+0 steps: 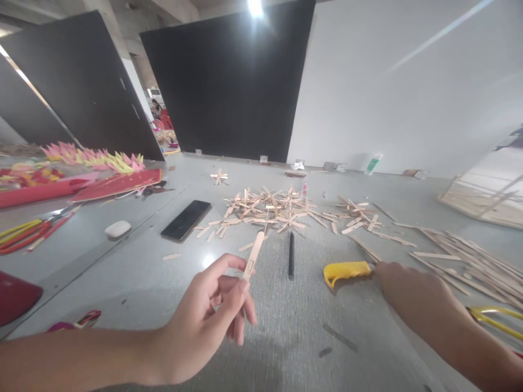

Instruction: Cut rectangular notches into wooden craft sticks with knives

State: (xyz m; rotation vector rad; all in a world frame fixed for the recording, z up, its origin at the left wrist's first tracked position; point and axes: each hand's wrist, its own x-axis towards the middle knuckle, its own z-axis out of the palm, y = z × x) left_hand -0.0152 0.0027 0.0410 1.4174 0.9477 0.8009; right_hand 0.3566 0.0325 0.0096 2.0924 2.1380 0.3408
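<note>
My left hand (212,310) pinches a flat wooden craft stick (254,255) between thumb and fingers, above the table. A small rectangle is drawn on the stick, which tilts up and away. On the right, my right hand (408,286) is closed at the metal neck of a yellow-handled tool (347,273), whose handle points left. Its far end is hidden by the hand, so its kind cannot be made out. A black pen-like rod (291,256) lies between the hands. Beyond it is a pile of craft sticks (273,204), some joined into star shapes.
Left are a black phone (187,220), a white rounded case (118,229), yellow- and red-handled tools (35,231) and pink-yellow paper pieces (98,158). Long thin wood strips (469,261) and yellow-handled scissors (496,316) lie right. Upright black (229,81) and white (400,87) boards stand behind.
</note>
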